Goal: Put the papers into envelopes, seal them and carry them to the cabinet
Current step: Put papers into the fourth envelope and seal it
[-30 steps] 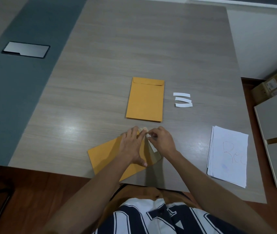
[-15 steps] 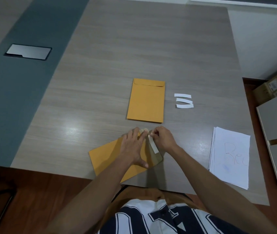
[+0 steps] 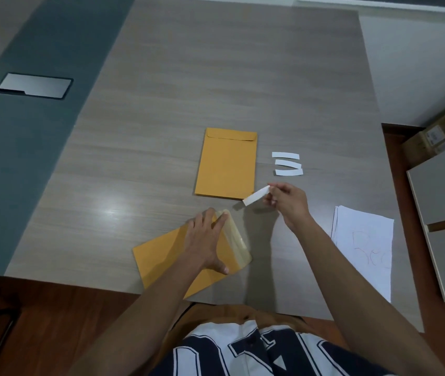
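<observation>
Nearest the camera: a white shirt with big navy block lettering (image 3: 245, 354), cropped by the frame edge, not readable as a word.

Left hand (image 3: 207, 241) lies flat with straight fingers on the near tan kraft paper envelope (image 3: 161, 256), pinning it to the grey wood-grain counter (image 3: 161, 104) at its near edge. The envelope's flap (image 3: 236, 240) is open and points right, with the glossy adhesive band now bare.

Change since 0.5 s ago: the white paper backing strip (image 3: 255, 195) was only half peeled off the flap; now it is fully off. Right hand (image 3: 287, 203) pinches it at 1 end and has carried it up and right, clear of the envelope, towards 3 white peeled strips (image 3: 287, 164) lying just beyond. Likely meaning: 3 envelopes already sealed, this strip gets dropped with the others, then the flap is folded and pressed shut. Carrying to the cabinet not started.

Right of the hands: a stack of white paper sheets (image 3: 365, 245) with faint handwriting, possibly "Rec", too faint to be sure.

Further out: a second tan kraft envelope (image 3: 226, 164), flap closed, lying flat, possibly a stack. Far left, a dark inset cable hatch (image 3: 35, 85). Far right, a brown cardboard box (image 3: 441, 134) with a white label, print too small to read.
</observation>
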The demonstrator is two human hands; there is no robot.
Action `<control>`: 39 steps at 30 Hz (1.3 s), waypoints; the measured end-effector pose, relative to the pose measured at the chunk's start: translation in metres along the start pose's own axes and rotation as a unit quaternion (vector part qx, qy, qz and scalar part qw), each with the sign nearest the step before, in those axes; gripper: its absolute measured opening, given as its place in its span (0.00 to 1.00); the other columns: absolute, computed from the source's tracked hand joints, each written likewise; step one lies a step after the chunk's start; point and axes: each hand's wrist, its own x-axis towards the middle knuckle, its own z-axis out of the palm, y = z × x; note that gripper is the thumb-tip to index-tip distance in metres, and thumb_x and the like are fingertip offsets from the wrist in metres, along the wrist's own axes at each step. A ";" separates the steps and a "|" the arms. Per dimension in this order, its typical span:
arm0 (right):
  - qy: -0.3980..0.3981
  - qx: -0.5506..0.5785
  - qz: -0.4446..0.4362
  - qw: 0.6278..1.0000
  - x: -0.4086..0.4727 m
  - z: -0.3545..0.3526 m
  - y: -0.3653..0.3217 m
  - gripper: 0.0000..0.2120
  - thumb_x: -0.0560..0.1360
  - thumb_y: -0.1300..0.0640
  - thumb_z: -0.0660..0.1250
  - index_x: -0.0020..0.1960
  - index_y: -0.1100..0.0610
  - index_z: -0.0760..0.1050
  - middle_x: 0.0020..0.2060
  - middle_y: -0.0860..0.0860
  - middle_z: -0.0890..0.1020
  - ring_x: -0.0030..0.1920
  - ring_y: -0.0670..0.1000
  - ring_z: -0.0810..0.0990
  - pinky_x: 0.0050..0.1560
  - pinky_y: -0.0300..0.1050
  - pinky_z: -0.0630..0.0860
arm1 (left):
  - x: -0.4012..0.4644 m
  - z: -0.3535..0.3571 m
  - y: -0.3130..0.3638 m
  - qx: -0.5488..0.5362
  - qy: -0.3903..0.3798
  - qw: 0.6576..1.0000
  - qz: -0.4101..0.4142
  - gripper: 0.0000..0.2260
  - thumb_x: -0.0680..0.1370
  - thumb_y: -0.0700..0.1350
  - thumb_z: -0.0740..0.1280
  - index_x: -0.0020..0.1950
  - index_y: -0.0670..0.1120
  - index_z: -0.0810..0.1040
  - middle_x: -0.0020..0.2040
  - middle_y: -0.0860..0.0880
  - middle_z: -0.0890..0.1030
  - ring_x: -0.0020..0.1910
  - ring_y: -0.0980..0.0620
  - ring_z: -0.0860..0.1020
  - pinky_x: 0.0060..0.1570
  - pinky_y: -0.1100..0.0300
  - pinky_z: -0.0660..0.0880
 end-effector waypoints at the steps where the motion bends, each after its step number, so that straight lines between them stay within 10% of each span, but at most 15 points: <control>1: 0.005 0.005 0.001 1.000 0.005 -0.001 -0.005 0.05 0.75 0.69 0.66 0.49 0.64 0.79 0.36 0.57 0.79 0.35 0.53 0.79 0.40 0.45 0.80 | 0.001 0.000 0.000 0.000 0.000 1.000 0.000 0.63 0.55 0.72 0.76 0.79 0.55 0.44 0.76 0.44 0.50 0.72 0.40 0.57 0.71 0.45 0.60; 15: 0.137 -0.116 -0.002 0.984 0.134 -0.023 -0.086 0.07 0.72 0.67 0.69 0.37 0.58 0.77 0.31 0.53 0.78 0.26 0.48 0.75 0.30 0.41 0.77 | 0.010 -0.002 -0.004 0.008 0.000 1.000 0.007 0.64 0.54 0.70 0.77 0.79 0.55 0.43 0.76 0.43 0.51 0.71 0.41 0.59 0.69 0.46 0.61; 21: 0.173 -0.323 -0.038 0.930 0.165 -0.018 -0.088 0.11 0.74 0.56 0.63 0.47 0.60 0.82 0.43 0.57 0.83 0.50 0.58 0.83 0.52 0.44 0.75 | 0.011 -0.001 -0.005 -0.009 -0.003 1.000 0.008 0.64 0.55 0.69 0.78 0.79 0.55 0.43 0.76 0.43 0.49 0.72 0.41 0.57 0.71 0.46 0.59; 33: 0.163 -0.371 -0.057 0.912 0.156 -0.024 -0.080 0.09 0.72 0.60 0.68 0.52 0.59 0.82 0.50 0.55 0.85 0.53 0.55 0.82 0.56 0.41 0.74 | 0.010 -0.005 -0.006 -0.012 -0.003 1.000 0.012 0.64 0.55 0.70 0.77 0.79 0.55 0.43 0.77 0.44 0.49 0.73 0.41 0.56 0.72 0.45 0.59; 39: 0.037 -0.490 -0.184 0.851 0.130 -0.020 -0.063 0.16 0.74 0.64 0.61 0.58 0.55 0.81 0.57 0.57 0.80 0.60 0.60 0.75 0.62 0.47 0.71 | 0.008 -0.006 -0.004 0.008 -0.002 1.000 0.015 0.64 0.56 0.71 0.76 0.79 0.55 0.42 0.76 0.43 0.49 0.73 0.40 0.56 0.71 0.46 0.58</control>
